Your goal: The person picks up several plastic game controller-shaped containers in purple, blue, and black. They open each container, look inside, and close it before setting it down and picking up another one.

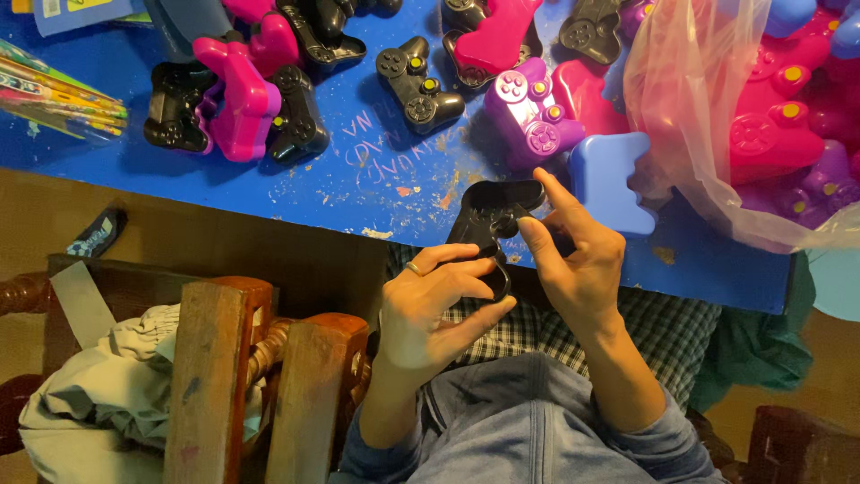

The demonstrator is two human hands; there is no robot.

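A black toy game-controller shell [491, 220] is held over the near edge of the blue table [340, 193], gripped from both sides. My left hand [434, 309], a ring on one finger, wraps its lower grip. My right hand [573, 251] pinches its upper right part with thumb and fingertips. Just beyond my right hand lies a blue controller shell [609, 179], and beside that a purple controller [530, 112] with buttons. A black controller with yellow buttons [418, 85] rests further back.
Pink and black controller shells [242, 99] lie scattered at the back left. A clear plastic bag [717, 108] of pink and purple controllers sits at the right. Packs of pencils [58, 99] lie at the far left. A wooden chair [242, 376] with cloth stands at my left.
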